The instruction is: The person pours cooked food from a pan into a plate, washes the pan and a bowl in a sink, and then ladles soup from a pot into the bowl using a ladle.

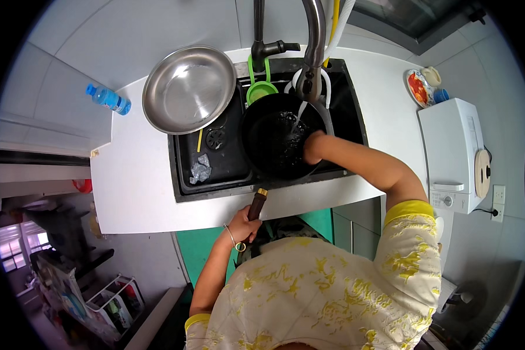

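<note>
A dark wok [267, 140] rests over the black double sink [227, 175], and water runs into it from the grey faucet [310, 83]. My left hand [241, 225] is closed around the wok's dark brown handle [257, 204], near the counter's front edge. Inside the wok, at its right side, is my right hand [313, 148]; its fingers are hidden in the dark interior, so what they hold does not show. A wide stainless steel pan [189, 89] lies over the sink's back left corner, to the left of the wok.
Behind the wok sits a green strainer [261, 91]. Crumpled clear plastic [200, 169] and a yellow strip [199, 141] lie in the left basin. A blue plastic bottle [109, 99] is at the left. At the right stand a white appliance [450, 148] and a plate of red food [419, 88].
</note>
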{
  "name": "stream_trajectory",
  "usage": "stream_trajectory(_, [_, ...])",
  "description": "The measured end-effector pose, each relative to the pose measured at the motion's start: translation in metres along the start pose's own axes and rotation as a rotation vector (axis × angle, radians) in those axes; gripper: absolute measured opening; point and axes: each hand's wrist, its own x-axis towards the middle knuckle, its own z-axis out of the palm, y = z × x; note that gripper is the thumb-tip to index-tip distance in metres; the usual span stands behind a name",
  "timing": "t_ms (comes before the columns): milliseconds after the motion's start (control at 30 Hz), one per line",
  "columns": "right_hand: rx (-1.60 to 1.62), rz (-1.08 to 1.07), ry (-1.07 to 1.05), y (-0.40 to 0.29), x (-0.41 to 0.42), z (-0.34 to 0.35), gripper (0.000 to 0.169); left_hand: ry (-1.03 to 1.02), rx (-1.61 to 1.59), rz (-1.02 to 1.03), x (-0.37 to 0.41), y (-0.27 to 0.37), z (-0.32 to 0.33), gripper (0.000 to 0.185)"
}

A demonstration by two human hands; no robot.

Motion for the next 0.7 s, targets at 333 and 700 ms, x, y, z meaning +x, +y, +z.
stream_trajectory(333, [0.406,0.365,0.933,-0.001,0.099,-0.014,0.022,-0.003,-0.026,-0.011,-0.004,0.006,0.003,0.02])
stream_trajectory(700, [0.757,0.453,0.818,0.024,0.079,0.005,0.042,-0.013,0.012,-0.011,0.0,-0.003,-0.002,0.019])
